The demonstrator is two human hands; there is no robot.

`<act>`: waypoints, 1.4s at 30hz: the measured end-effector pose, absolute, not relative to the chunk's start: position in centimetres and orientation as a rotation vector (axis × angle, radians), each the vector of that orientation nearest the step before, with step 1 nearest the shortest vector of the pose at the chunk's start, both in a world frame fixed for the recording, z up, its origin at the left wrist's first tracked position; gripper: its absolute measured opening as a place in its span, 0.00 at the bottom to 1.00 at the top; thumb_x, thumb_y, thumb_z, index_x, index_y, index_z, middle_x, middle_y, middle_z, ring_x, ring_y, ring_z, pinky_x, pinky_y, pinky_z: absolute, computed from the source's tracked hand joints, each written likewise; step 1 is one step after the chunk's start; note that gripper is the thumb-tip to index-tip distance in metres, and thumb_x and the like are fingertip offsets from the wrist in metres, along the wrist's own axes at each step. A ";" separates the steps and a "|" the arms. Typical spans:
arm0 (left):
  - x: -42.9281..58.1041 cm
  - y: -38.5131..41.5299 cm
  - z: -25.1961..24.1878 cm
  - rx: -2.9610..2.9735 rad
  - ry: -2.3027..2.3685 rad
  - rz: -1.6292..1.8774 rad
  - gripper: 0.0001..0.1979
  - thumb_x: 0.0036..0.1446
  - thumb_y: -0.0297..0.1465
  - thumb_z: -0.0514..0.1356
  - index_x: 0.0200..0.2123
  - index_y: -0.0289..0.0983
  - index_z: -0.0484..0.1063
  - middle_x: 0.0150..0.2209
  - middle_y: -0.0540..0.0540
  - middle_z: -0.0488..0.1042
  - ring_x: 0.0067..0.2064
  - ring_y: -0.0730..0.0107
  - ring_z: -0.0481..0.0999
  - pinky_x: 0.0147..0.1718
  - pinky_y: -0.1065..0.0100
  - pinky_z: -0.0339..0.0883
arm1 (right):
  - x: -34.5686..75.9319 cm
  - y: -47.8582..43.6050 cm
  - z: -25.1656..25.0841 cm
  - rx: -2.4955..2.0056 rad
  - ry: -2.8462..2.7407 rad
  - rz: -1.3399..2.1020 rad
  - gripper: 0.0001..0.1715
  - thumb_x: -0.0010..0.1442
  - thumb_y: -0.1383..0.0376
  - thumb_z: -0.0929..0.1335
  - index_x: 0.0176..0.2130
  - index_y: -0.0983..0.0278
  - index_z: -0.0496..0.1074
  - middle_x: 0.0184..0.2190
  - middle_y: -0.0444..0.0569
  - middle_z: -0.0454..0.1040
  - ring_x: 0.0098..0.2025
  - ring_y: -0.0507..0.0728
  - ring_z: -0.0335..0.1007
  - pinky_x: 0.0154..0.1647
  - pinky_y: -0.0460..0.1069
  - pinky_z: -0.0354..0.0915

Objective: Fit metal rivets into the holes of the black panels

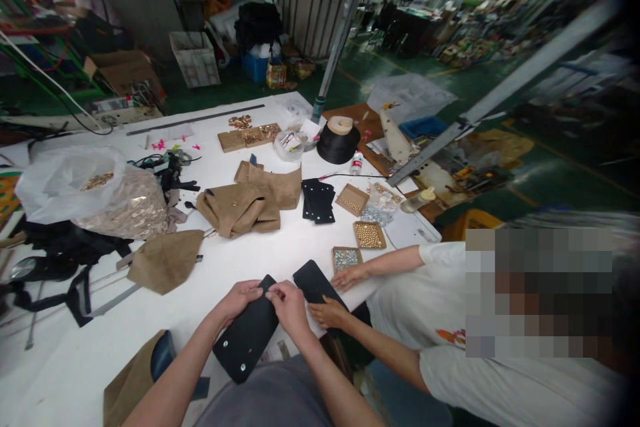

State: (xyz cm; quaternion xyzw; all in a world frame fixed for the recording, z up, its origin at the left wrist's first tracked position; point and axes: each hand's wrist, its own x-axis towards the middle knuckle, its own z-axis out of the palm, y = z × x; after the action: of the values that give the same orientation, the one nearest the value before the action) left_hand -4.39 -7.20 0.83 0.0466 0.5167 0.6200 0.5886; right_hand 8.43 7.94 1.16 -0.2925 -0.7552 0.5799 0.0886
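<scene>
My left hand [240, 299] and my right hand [289, 303] both grip the top edge of a black fabric panel [247, 339] with small metal rivets near its lower end. It lies tilted over the near edge of the white table [210, 267]. The fingers of both hands are curled and pinched on the panel's upper corner. Just to the right, a co-worker's two hands [330, 312] rest on a second black panel [313, 280] and beside a small box of silver rivets [346, 257].
Tan fabric pieces [240, 208], a stack of black panels [318, 200], boxes of gold rivets [370, 235], a black ribbon spool [338, 140] and a bag of metal parts [125, 208] lie on the table. A co-worker in white sits at right.
</scene>
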 end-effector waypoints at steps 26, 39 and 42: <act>-4.0 -6.2 1.4 0.317 1.434 1.269 0.17 0.57 0.40 0.68 0.40 0.31 0.78 0.31 0.47 0.78 0.28 0.71 0.70 0.30 0.69 0.59 | 10.0 12.3 0.3 -0.798 -2.115 2.197 0.27 0.62 0.47 0.70 0.48 0.64 0.82 0.33 0.50 0.81 0.30 0.53 0.76 0.31 0.49 0.73; -3.2 -5.9 0.2 0.340 1.543 1.211 0.18 0.55 0.39 0.66 0.45 0.34 0.75 0.30 0.48 0.77 0.27 0.70 0.70 0.27 0.69 0.58 | 10.5 12.2 1.2 -0.858 -2.058 2.353 0.20 0.60 0.52 0.72 0.41 0.65 0.79 0.30 0.48 0.80 0.28 0.52 0.75 0.28 0.47 0.71; -3.1 -5.9 0.0 0.339 1.595 1.201 0.18 0.55 0.40 0.67 0.44 0.35 0.74 0.31 0.48 0.78 0.28 0.69 0.71 0.28 0.70 0.58 | 10.6 12.4 1.2 -0.878 -2.057 2.388 0.17 0.56 0.56 0.74 0.41 0.65 0.78 0.26 0.44 0.77 0.26 0.52 0.73 0.26 0.47 0.69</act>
State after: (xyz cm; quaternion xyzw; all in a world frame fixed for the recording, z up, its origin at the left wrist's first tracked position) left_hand -3.08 -5.88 0.02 0.1421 0.6679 0.5032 0.5297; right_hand 10.60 12.37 1.19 -0.2678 -0.6274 0.7282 -0.0651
